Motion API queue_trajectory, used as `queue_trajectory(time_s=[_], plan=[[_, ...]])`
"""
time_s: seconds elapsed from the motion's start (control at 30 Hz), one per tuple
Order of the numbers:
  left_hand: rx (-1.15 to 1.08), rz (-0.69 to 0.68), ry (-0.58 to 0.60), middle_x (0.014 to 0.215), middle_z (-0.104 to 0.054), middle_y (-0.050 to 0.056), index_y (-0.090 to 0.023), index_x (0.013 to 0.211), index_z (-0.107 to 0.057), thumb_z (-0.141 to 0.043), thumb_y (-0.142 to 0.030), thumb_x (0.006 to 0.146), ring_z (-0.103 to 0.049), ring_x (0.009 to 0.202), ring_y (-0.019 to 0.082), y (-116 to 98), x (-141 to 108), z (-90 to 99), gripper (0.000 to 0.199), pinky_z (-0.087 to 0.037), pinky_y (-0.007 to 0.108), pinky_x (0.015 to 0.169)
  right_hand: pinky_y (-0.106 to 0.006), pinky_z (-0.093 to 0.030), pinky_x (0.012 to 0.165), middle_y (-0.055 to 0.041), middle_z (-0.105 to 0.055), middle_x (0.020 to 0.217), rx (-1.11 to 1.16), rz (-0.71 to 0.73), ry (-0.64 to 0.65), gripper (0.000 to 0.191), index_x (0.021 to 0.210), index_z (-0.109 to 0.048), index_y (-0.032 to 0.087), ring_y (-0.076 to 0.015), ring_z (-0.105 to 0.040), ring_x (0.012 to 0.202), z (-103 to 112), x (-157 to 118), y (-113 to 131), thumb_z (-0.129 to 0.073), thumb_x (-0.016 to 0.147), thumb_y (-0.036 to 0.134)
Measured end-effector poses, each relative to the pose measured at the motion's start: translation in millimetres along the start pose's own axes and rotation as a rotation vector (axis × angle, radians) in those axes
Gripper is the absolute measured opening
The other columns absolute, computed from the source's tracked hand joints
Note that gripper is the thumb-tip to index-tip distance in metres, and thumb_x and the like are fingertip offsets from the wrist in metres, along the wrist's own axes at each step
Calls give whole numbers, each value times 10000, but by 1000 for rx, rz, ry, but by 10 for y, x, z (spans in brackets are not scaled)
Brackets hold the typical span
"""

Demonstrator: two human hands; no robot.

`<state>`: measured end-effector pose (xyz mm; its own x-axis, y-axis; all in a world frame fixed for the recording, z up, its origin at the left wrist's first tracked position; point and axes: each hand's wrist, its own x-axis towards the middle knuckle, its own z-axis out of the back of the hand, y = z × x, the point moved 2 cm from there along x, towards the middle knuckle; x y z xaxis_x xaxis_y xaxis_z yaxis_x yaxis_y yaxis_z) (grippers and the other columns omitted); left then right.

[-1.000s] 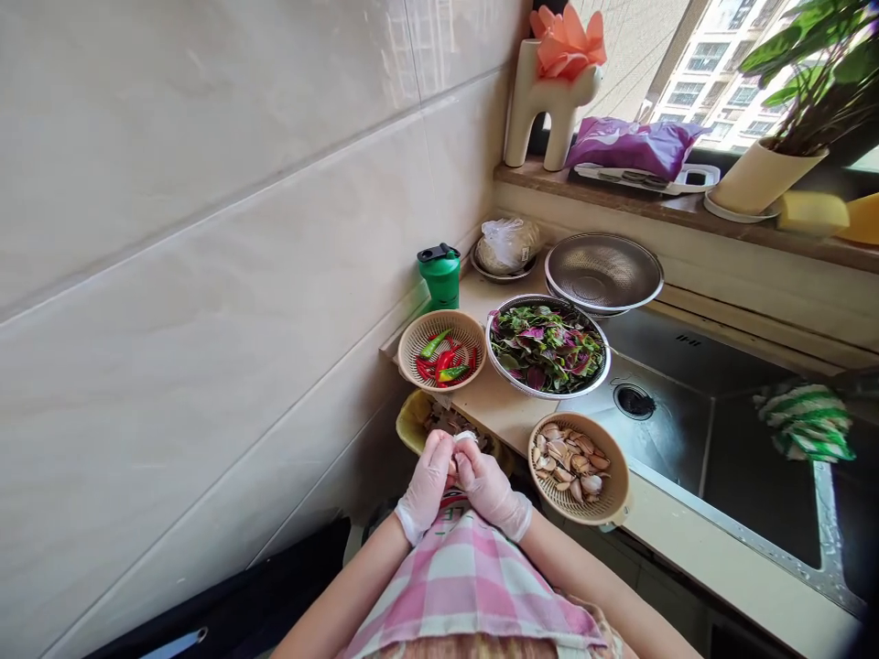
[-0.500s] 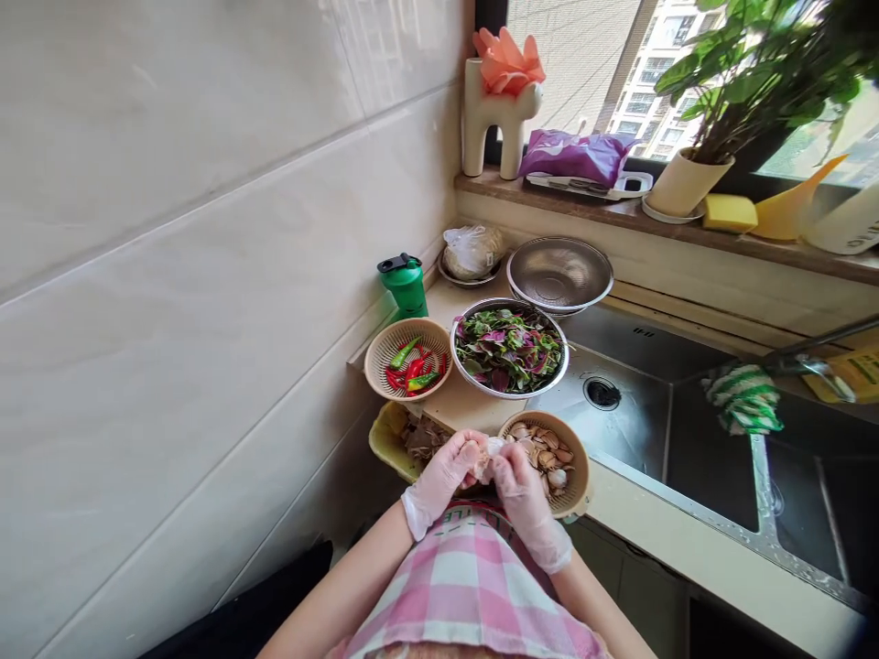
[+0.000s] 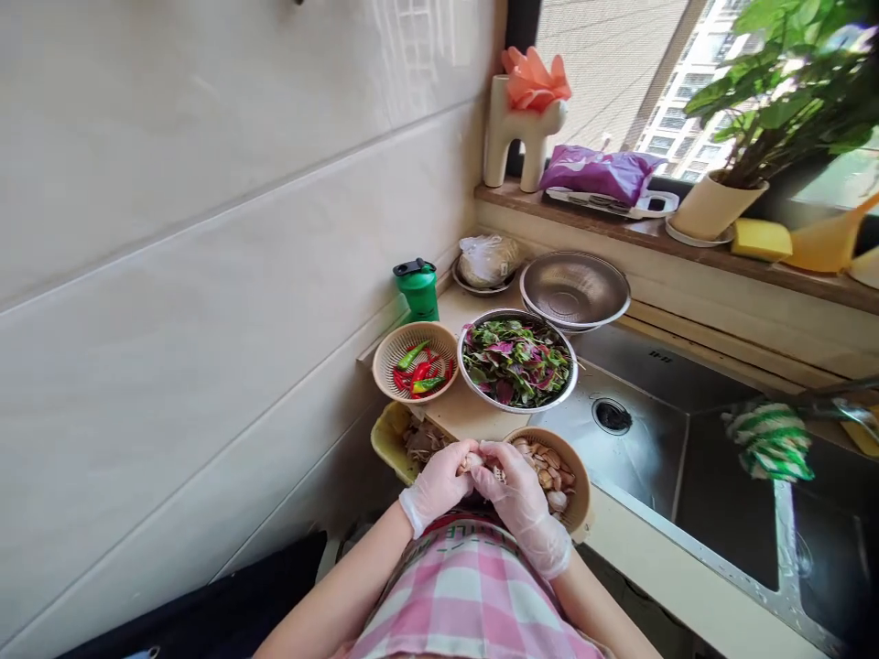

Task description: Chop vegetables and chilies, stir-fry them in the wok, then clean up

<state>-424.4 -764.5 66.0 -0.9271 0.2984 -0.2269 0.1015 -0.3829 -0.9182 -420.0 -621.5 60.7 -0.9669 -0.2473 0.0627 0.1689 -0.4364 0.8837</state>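
Both hands wear thin clear gloves and meet in front of my apron. My left hand [image 3: 441,474] is closed around a head of garlic [image 3: 471,463], of which only a pale part shows. My right hand [image 3: 516,487] bends over the same garlic, its fingers pressed against it from the other side. Just beyond and to the right, a beige basket [image 3: 582,485] holds loose garlic cloves [image 3: 549,467]. On the left, a yellow container [image 3: 385,437] has dry garlic skins [image 3: 422,439] in it, partly hidden by my left hand.
A beige basket [image 3: 382,340] of red and green chillies and a steel colander [image 3: 571,394] of leafy greens stand farther back. Behind them are a green shaker bottle [image 3: 417,291] and another colander [image 3: 575,284]. The sink [image 3: 635,458] lies right; tiled wall rises left.
My fingers have shifted, the right hand now curling over the garlic and covering more of it. The whole view has tilted slightly, with the scene sitting lower and farther right.
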Motion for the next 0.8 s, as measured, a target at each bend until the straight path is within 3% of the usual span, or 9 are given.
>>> queue_trajectory(time_s=[0.13,0.23,0.37,0.53,0.7,0.77,0.8], plan=[[428,131,-152,876,-661,78,-157,1153,-495,-531,-167,752,-608,860,233,95,-103,228,404,-429,327,760,-285,-474,703,-41,-678,844,-56,-6,159,158,867,-669,219,-174,-610,756,-231,168,204,-536,854,303],[552,219,-168,844,-669,82,-169,1030,-545,-484,-187,787,-622,817,232,205,-174,352,251,-420,309,700,-285,-470,714,-43,-701,853,-90,-42,227,173,864,-699,226,-183,-627,763,-401,272,303,-533,831,263],[510,256,-204,822,-668,67,-188,834,-556,-443,-212,825,-615,778,194,356,-250,491,116,-391,270,652,-267,-483,672,-38,-728,779,37,-222,338,209,830,-719,206,-187,-649,712,-631,379,333,-555,792,330],[391,205,-203,740,-644,30,-188,785,-549,-486,-205,792,-574,674,153,545,-316,598,66,-331,247,585,-250,-464,585,-50,-709,680,33,-340,320,212,699,-696,163,-178,-617,630,-862,418,252,-611,704,357],[325,175,-178,710,-614,18,-186,748,-544,-486,-190,779,-534,642,141,663,-387,663,66,-302,248,573,-222,-409,515,-14,-649,587,-4,-329,220,152,610,-636,178,-138,-543,562,-1020,366,188,-583,686,298],[239,155,-167,718,-605,5,-189,798,-550,-524,-182,751,-523,648,138,682,-430,708,53,-313,246,585,-220,-393,505,4,-623,572,37,-306,184,122,601,-618,187,-127,-513,548,-1075,357,165,-564,678,265],[171,149,-159,718,-595,-11,-192,855,-548,-562,-175,720,-512,642,132,693,-451,735,136,-321,240,588,-219,-387,501,13,-608,564,62,-306,170,110,599,-608,189,-122,-498,539,-1107,358,145,-559,672,254]])
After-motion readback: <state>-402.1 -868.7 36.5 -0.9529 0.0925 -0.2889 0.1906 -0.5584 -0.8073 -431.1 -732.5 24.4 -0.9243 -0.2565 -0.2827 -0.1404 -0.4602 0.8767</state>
